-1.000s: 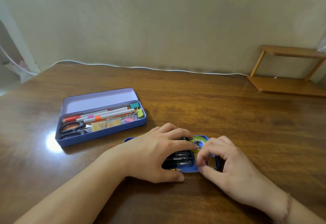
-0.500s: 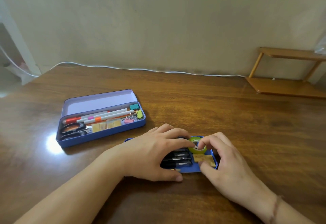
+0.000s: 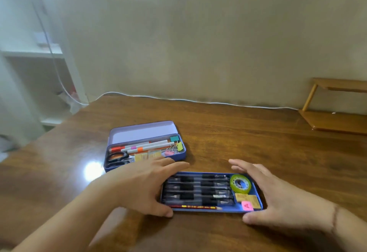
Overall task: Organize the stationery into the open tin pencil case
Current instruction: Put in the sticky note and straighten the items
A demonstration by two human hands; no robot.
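A shallow blue tray lies near me on the wooden table. It holds several black pens, a red pencil, a green tape roll, yellow pads and a pink label marked A. My left hand wraps the tray's left end and my right hand wraps its right end, thumbs at the front edge. Behind it stands the open tin pencil case, lid tipped back, with markers, scissors and binder clips inside.
A low wooden shelf sits at the table's back right corner. A white cable runs along the wall at the table's far edge. White shelving stands off the table's left side.
Both hands have moved off the tray's contents and apart to its two ends, uncovering the pens, tape roll and pads. The view has tilted up and shifted left.
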